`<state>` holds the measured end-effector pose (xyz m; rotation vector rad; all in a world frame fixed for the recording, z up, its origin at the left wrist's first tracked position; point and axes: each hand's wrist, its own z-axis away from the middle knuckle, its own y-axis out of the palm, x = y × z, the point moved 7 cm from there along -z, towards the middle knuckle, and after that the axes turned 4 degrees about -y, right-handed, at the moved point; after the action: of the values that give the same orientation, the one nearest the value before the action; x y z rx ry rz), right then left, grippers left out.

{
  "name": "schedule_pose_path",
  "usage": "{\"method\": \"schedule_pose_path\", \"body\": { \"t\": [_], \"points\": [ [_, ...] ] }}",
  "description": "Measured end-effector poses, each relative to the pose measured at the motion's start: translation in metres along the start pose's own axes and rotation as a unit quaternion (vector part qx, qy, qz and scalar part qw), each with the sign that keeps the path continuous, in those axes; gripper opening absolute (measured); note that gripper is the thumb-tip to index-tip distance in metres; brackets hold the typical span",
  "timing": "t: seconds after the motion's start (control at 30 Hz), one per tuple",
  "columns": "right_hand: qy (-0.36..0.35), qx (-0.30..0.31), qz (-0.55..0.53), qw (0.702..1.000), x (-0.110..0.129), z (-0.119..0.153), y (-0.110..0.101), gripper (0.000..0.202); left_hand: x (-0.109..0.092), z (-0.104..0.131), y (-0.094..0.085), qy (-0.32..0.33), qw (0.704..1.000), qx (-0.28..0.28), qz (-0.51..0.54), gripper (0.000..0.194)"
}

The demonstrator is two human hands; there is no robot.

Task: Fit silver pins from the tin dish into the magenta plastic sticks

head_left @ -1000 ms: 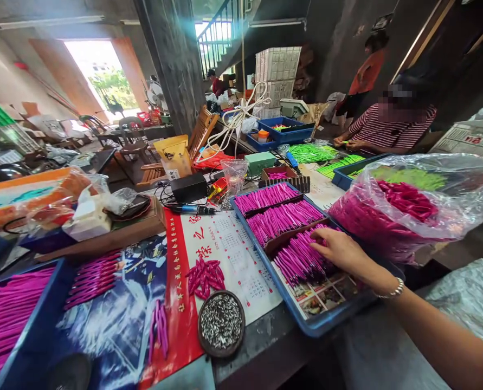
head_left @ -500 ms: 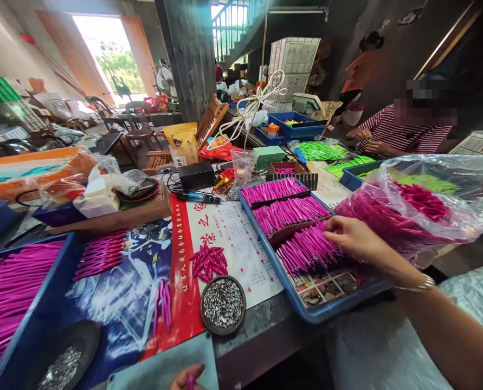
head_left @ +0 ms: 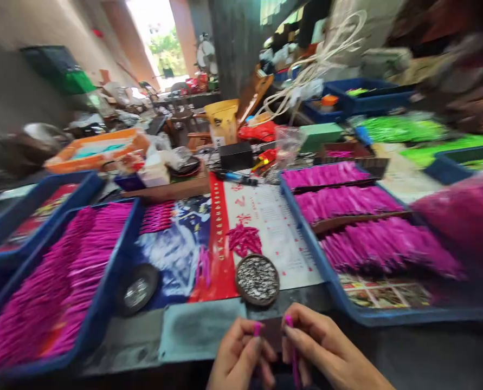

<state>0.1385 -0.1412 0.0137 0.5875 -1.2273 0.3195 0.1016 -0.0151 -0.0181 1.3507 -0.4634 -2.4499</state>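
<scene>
At the table's front edge, my left hand (head_left: 243, 352) pinches a small magenta piece (head_left: 257, 328), its tip showing above the fingers. Beside it, my right hand (head_left: 318, 341) grips a long thin magenta stick (head_left: 294, 355) that points downward. The two hands are close together but apart. Just beyond them sits a round dish of small silvery parts (head_left: 257, 279), with a pile of magenta pieces (head_left: 245, 239) behind it. On the right, a blue tray (head_left: 357, 314) holds rows of magenta sticks (head_left: 383, 244).
A light blue mat (head_left: 200, 330) lies left of my hands, near a dark dish (head_left: 139, 290). Farther left is a blue bin (head_left: 121, 260) full of magenta sticks. A black box (head_left: 236, 156) and white cords (head_left: 306, 70) stand at the back.
My right hand has left the right tray's sticks and come to the front beside my left hand, now with a stick. The view has swung left; my left hand shows more fully.
</scene>
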Motion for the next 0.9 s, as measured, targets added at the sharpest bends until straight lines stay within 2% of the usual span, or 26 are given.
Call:
{"method": "schedule_pose_path", "body": {
  "t": [0.07, 0.2, 0.33, 0.47, 0.6, 0.73, 0.9],
  "points": [
    [-0.016, 0.027, -0.001, 1.000, 0.001, -0.005, 0.016, 0.032, -0.007, 0.006, 0.003, 0.005, 1.000, 0.005, 0.021, 0.036],
    [-0.034, 0.020, 0.069, 0.997, 0.007, -0.008, 0.026, 0.028, -0.012, 0.013, -0.005, 0.030, 0.998, -0.019, 0.058, 0.035],
    [-0.018, 0.024, 0.077, 0.997, 0.007, -0.007, 0.033, 0.028, -0.015, 0.022, -0.013, 0.047, 0.997, -0.063, -0.006, 0.034],
    [-0.071, 0.013, 0.149, 0.986, 0.012, -0.008, 0.034, 0.025, -0.027, 0.030, -0.009, 0.083, 0.992, -0.053, -0.077, 0.030],
    [-0.125, 0.003, 0.224, 0.967, 0.016, -0.009, 0.033, 0.019, -0.028, 0.032, -0.003, 0.082, 0.993, -0.035, -0.076, 0.027],
    [-0.125, -0.010, 0.249, 0.960, 0.013, -0.007, 0.028, 0.015, -0.023, 0.031, -0.007, 0.086, 0.993, -0.048, -0.072, 0.024],
    [-0.145, -0.022, 0.275, 0.950, 0.019, -0.006, 0.026, 0.014, -0.030, 0.034, -0.012, 0.115, 0.982, -0.073, -0.134, 0.022]
  ]
}}
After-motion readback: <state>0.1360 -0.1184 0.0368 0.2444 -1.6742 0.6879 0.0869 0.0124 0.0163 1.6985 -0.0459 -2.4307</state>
